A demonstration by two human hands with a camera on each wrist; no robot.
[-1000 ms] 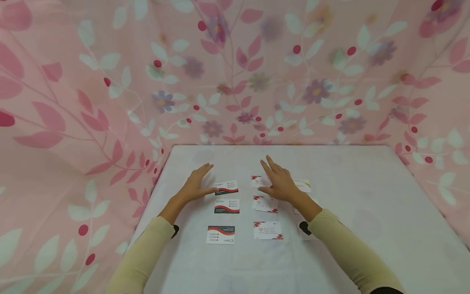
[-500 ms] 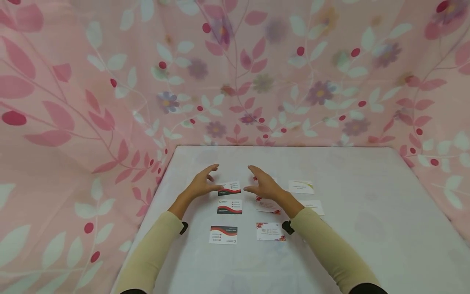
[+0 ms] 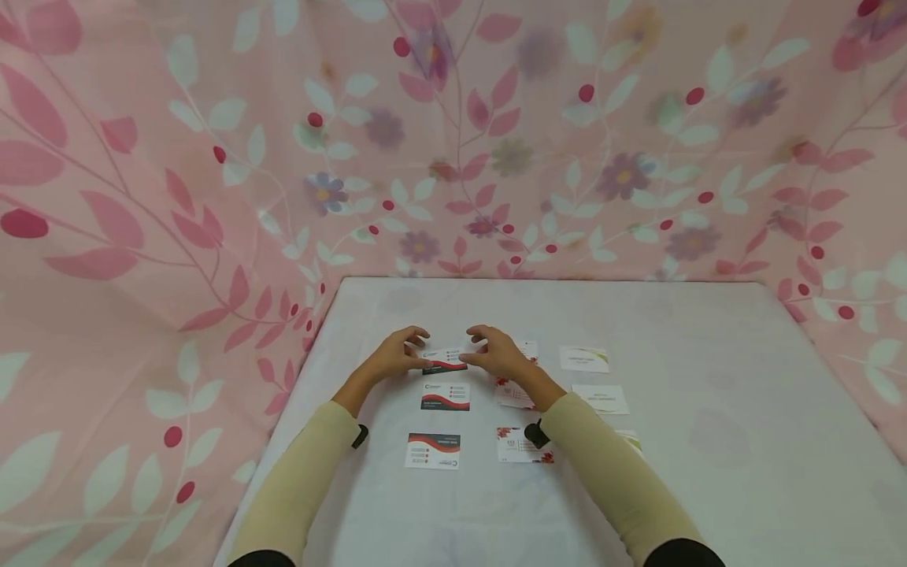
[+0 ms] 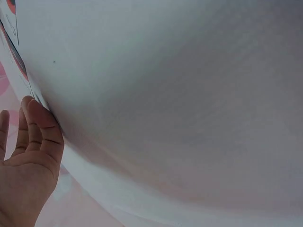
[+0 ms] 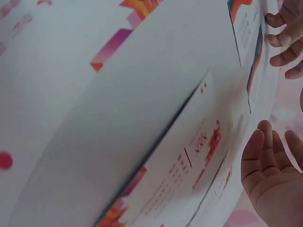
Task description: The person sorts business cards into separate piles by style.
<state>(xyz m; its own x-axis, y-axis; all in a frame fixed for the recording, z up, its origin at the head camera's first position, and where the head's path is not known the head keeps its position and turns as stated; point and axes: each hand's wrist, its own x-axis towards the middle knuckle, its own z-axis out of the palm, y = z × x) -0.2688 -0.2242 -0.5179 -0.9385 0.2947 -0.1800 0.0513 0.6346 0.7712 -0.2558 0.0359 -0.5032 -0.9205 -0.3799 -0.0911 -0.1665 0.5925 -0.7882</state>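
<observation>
My left hand [image 3: 398, 354] is at the left end of a white, black and red business card [image 3: 445, 361] in the far row, its thumb tip at the card's edge. From the other side my right hand [image 3: 498, 354] reaches the same card, thumb at its right end. Fingers of both hands are loosely bent above the table, not closed round the card. In the left wrist view the left hand [image 4: 35, 146] shows beside the cards' edges. The right wrist view has the right hand [image 5: 274, 175] palm up to the camera, fingers bent and holding nothing.
Two matching cards lie below, a middle one [image 3: 445, 397] and a near one [image 3: 432, 451]. A column of floral cards [image 3: 513, 445] is partly under the right forearm. White cards with green [image 3: 584, 359] lie farther right on the white-covered table [image 3: 708, 378]. A pink floral curtain [image 3: 453, 157] surrounds it.
My right hand has moved left from the floral cards to the right end of the far red-and-black card. The left hand has shifted slightly right, and the fingers of both hands have bent more.
</observation>
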